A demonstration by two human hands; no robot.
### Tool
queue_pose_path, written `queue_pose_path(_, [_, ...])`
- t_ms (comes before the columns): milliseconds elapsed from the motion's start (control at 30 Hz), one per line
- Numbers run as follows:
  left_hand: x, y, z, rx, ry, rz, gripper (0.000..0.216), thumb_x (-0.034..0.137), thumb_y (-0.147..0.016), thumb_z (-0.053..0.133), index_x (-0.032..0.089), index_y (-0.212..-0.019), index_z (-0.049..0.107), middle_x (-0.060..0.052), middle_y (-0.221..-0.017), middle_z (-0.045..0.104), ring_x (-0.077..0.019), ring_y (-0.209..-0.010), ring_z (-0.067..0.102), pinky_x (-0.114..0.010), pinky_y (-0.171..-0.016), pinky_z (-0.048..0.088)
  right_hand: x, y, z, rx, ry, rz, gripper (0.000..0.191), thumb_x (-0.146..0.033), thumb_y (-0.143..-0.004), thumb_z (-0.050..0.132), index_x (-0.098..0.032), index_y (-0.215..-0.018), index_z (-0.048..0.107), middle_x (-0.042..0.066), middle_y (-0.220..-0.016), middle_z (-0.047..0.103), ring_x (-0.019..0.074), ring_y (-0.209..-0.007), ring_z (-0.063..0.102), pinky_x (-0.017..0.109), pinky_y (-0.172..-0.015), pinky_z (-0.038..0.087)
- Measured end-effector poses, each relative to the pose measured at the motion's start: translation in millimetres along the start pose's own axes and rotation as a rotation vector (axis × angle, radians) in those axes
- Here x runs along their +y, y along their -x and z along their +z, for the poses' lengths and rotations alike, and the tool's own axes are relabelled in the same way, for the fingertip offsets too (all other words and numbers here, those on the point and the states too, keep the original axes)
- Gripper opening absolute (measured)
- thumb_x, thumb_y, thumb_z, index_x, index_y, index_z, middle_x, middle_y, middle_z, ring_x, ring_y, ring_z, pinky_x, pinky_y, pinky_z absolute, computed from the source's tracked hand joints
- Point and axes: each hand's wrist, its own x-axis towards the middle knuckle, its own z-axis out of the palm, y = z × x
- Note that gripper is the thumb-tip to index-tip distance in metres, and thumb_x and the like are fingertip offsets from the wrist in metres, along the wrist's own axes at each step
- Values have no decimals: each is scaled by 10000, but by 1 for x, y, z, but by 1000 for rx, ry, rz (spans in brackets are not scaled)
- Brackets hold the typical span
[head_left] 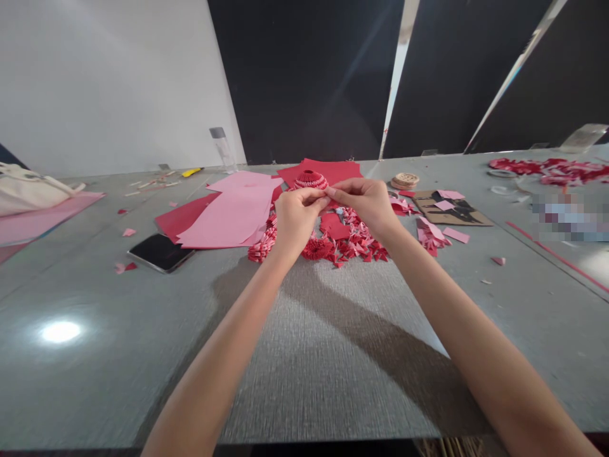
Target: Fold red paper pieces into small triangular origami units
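Observation:
A ribbed dome of folded red and white paper (311, 181) sits at the fingertips of my left hand (297, 219), which appears to grip its lower edge. My right hand (364, 203) comes in from the right, its fingertips pinching a small folded paper piece (328, 200) against the dome's lower edge. Just below my hands lies a heap of small folded red paper pieces (356, 240), with a round red paper form (316, 249) at its left.
Pink paper sheets (233, 212) overlap red sheets (328, 170) on the grey table (333, 381). A phone (160, 252) lies at the left, and a cardboard sheet (450, 209) at the right. A white bag (23, 190) and more red paper pieces (547, 171) lie further out.

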Motion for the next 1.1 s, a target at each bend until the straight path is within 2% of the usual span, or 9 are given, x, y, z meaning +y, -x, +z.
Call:
queue_pose_path(200, [-1, 3, 1, -1, -6, -6, 35, 201, -734, 702, 191, -718, 732, -51, -721, 735, -194, -710, 700, -309, -689, 538, -1, 1, 1, 34, 60, -37, 314, -479, -699, 777, -170, -706, 723, 62, -734, 713, 171, -700, 641, 319, -644, 512])
queue_pose_path(367, [0, 4, 3, -23, -5, 2, 22, 196, -721, 706, 181, -705, 705, -49, -691, 716, -184, -684, 683, -318, -701, 542, -1, 2, 2, 91, 123, -69, 244, -383, -705, 778, -174, -630, 678, 30, -618, 651, 142, -599, 572, 301, -566, 459])
queue_pose_path(500, [-4, 0, 2, -80, 86, 16, 86, 260, -735, 719, 179, -763, 712, -52, -753, 723, -182, -743, 686, -310, -745, 542, 2, 1, 2, 118, 94, -101, 187, -321, -792, 689, -180, -670, 693, 17, -633, 640, 129, -609, 556, 299, -599, 452])
queue_pose_path(567, [-4, -1, 1, -117, 57, 31, 116, 301, -761, 701, 186, -763, 720, -48, -757, 723, -182, -757, 680, -299, -745, 535, 3, 0, 1, 107, 81, -77, 201, -336, -804, 674, -182, -676, 690, 14, -643, 638, 129, -624, 560, 298, -614, 458])
queue_pose_path(667, [0, 1, 0, -118, -38, 38, 124, 290, -785, 667, 195, -732, 726, -48, -749, 725, -180, -755, 675, -287, -733, 519, 5, -2, -2, 92, 72, -40, 200, -371, -771, 710, -181, -706, 695, 14, -652, 640, 134, -634, 572, 296, -611, 465])
queue_pose_path(800, [6, 4, 1, -93, -31, -40, 135, 256, -785, 663, 181, -687, 717, -58, -688, 708, -162, -667, 658, -282, -674, 509, 9, -6, -4, 120, 115, -109, 227, -380, -691, 791, -181, -746, 698, 27, -717, 671, 146, -670, 601, 307, -640, 491])
queue_pose_path(1000, [-1, 2, 2, -44, 71, -157, 115, 242, -773, 693, 179, -679, 713, -46, -668, 699, -136, -631, 636, -259, -625, 502, 2, -3, -4, -43, 108, -98, 332, -496, -831, 646, -179, -800, 740, 42, -764, 708, 158, -748, 648, 331, -747, 527])
queue_pose_path(1100, [-5, 0, 1, -37, 148, -182, 144, 278, -777, 709, 179, -673, 708, -41, -664, 688, -126, -629, 623, -246, -603, 492, -4, 0, -5, -145, 49, -63, 336, -513, -761, 719, -197, -865, 762, 45, -857, 737, 174, -827, 673, 341, -806, 542])
